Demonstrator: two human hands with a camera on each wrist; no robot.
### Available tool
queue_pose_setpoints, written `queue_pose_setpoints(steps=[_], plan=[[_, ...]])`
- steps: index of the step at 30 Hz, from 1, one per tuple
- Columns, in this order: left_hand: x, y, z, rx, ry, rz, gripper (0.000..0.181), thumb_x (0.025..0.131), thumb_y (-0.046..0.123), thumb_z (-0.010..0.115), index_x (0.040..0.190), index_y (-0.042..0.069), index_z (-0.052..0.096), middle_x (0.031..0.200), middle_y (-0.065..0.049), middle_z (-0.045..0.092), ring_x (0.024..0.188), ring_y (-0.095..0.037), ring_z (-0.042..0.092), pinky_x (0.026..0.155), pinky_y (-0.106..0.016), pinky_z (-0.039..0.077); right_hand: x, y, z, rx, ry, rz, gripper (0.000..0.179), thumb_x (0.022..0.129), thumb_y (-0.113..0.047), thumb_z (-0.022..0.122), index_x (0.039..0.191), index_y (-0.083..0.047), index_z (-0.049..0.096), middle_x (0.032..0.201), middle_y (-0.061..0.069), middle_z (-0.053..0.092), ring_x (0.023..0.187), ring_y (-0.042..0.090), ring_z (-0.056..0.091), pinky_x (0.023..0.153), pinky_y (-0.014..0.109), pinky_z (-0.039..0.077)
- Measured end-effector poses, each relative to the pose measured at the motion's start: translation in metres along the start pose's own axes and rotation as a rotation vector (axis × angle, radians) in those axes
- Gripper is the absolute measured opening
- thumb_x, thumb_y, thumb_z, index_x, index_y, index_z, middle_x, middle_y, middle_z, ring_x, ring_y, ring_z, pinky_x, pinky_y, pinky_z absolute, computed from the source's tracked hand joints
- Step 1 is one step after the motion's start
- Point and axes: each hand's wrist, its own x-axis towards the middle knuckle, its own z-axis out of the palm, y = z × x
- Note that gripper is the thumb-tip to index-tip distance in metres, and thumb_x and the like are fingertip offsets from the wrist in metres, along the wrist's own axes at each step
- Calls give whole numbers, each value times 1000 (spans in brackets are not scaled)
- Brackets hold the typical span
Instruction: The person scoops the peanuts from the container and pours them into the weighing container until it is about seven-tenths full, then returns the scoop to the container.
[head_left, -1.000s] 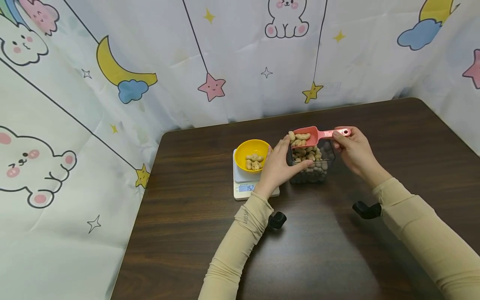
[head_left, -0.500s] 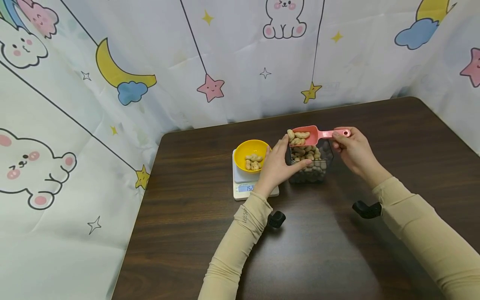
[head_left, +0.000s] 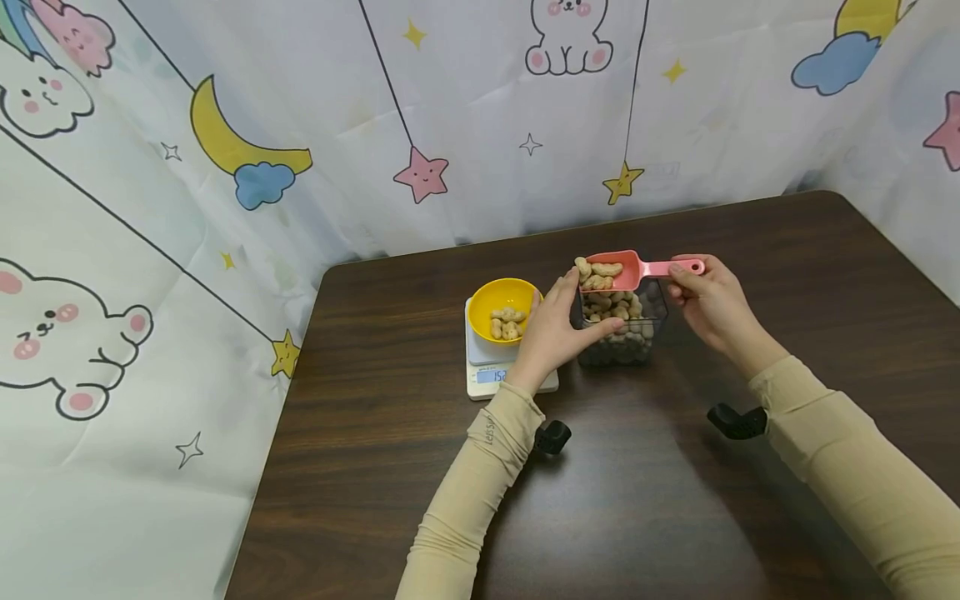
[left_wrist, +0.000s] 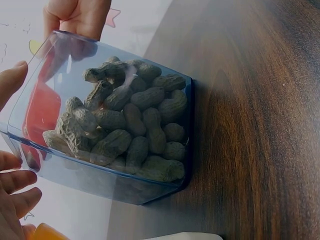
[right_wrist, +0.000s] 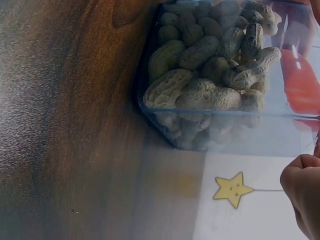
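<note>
In the head view my right hand (head_left: 712,300) pinches the handle of a pink scoop (head_left: 630,268) between thumb and fingers. Several peanuts (head_left: 600,271) lie in the scoop, which is level over a clear plastic container (head_left: 626,354). More unshelled peanuts (left_wrist: 135,120) partly fill that container, as the left wrist view shows. My left hand (head_left: 551,333) is at the container's left side, fingers stretched along it and thumb across the front rim. Left of this hand, a yellow bowl (head_left: 487,296) with a few peanuts sits on a white kitchen scale (head_left: 480,354).
The dark wooden table (head_left: 375,467) extends on all sides of these things. A patterned white curtain (head_left: 480,108) hangs behind the table and along its left. The scale's display (head_left: 492,377) is lit, its right part hidden by the left hand.
The hands, scoop and container hold nearly the same places; the view has shifted very slightly. Peanuts stay in the scoop throughout.
</note>
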Motion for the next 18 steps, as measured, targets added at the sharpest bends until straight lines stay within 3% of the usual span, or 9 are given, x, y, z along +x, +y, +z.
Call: queue_pose_setpoints(steps=[7,12,18], plan=[[1,0,-1,-23,-16,-26,100,77,68,57,151,22,10,156,3,22,143,-13,24,119,-47,10,-2,0,1,34,5,-1,27,92,-12,55,108,-9,34,89,0,42,68,10,42,60,20,35],[2,0,-3,-48,-29,-36,101,75,68,59,151,26,6,156,4,22,143,-14,25,120,-47,7,-2,0,2,-27,-3,-34,22,94,-11,51,108,-10,34,92,0,43,68,9,42,61,20,36],[3,1,-4,-16,-41,-12,93,77,66,58,150,32,11,156,4,23,144,-13,23,119,-49,7,-1,2,0,-73,-10,-54,28,91,-16,56,108,-11,34,93,1,40,69,8,42,62,20,36]])
